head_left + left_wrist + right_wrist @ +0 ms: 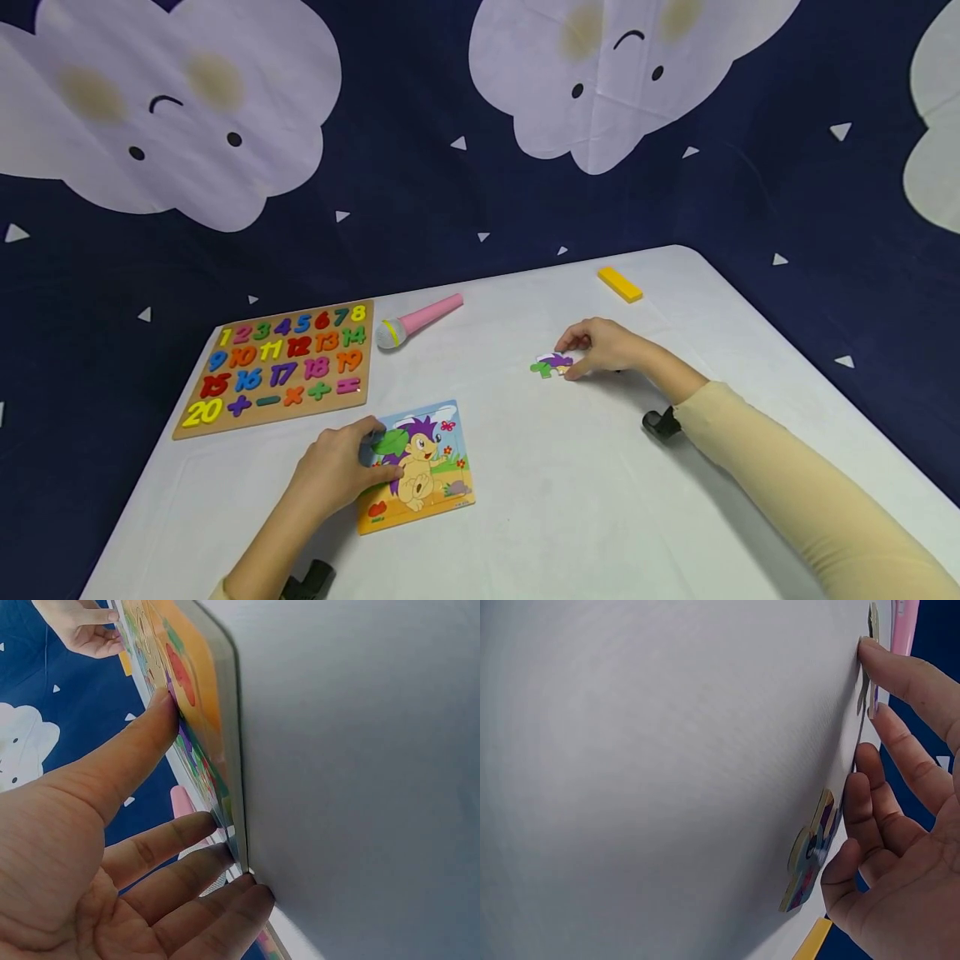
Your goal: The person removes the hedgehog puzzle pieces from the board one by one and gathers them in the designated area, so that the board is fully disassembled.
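Note:
A square hedgehog jigsaw puzzle (442, 483) lies on the white table, left of centre. My left hand (333, 467) rests on its left side, the thumb on the picture and the fingers along the edge; the left wrist view shows those fingers (187, 877) fairly straight against the board's side. My right hand (603, 346) pinches a green, purple and white jigsaw piece (544, 367) between thumb and index finger, low at the tabletop. Beneath its other, curled fingers, another jigsaw piece (810, 851) lies on the table, mostly hidden in the head view.
A wooden number board (285, 367) with colourful digits and signs lies at the left. Beside it is a pink toy microphone (427, 317) with a grey head. A yellow block (620, 284) lies near the back edge. Dark blue cloth with clouds hangs behind the table.

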A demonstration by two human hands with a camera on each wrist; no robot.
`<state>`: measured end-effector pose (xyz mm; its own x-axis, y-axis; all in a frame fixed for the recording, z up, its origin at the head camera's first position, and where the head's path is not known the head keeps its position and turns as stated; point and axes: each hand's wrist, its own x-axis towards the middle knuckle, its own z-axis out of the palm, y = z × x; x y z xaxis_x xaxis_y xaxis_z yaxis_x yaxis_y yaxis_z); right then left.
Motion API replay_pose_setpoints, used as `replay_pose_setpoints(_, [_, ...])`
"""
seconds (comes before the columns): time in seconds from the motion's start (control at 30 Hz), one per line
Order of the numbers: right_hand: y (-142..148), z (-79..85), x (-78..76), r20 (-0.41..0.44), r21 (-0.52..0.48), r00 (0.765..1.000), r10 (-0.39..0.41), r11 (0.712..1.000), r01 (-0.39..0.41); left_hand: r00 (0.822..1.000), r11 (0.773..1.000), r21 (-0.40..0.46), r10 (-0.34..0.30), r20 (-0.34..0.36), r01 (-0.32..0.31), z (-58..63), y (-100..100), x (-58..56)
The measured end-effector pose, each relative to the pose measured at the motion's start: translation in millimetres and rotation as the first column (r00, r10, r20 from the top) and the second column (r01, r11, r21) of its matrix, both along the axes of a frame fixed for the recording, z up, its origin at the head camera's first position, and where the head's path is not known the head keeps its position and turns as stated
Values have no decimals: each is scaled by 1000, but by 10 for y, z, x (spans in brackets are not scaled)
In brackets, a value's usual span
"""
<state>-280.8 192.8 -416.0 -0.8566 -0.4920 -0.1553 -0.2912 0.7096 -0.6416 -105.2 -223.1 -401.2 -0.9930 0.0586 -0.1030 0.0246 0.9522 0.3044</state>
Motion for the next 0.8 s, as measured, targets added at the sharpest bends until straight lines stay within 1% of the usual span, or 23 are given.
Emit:
replay_pose_setpoints(0.53, [-6, 27, 19, 13, 11, 1000, 0, 1000, 0, 1000, 1000, 0, -1, -7, 1, -15, -1, 1])
replay_pose_setpoints(0.8, [-18, 44, 16, 9, 26, 1000, 9, 1000, -10, 1000, 1000, 1, 22, 19, -22, -20, 5, 17])
